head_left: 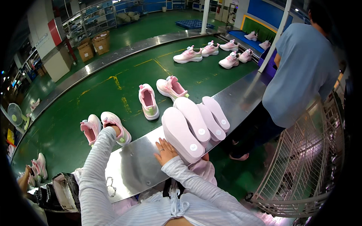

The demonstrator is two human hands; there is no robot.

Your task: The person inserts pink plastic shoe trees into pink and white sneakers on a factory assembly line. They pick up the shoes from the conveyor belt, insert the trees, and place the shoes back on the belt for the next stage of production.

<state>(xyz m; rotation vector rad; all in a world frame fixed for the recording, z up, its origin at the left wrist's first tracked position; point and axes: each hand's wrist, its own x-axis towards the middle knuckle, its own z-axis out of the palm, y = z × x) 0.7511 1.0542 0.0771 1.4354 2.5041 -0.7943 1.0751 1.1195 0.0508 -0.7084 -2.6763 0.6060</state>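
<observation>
My left hand (113, 129) reaches into the opening of a pink-and-white sneaker (122, 132) on the green conveyor belt; its fingers are hidden inside. The matching sneaker (91, 129) stands just left of it. My right hand (166, 150), wearing a ring, lies flat with fingers stretched out on the metal ledge (130, 165), beside the stacked pale pink insoles (180, 132). More insole piles (213, 118) lie to the right, with round white stickers at their heels. Two more sneakers, one upright (148, 101) and one turned aside (171, 88), stand on the belt beyond the ledge.
Several sneakers (188, 55) sit farther along the belt (113, 88). A person in a blue-grey shirt (301, 71) stands at the right near a wire cart (290, 165). At lower left are another person's hand (25, 177), more sneakers (39, 165) and an open box (66, 192).
</observation>
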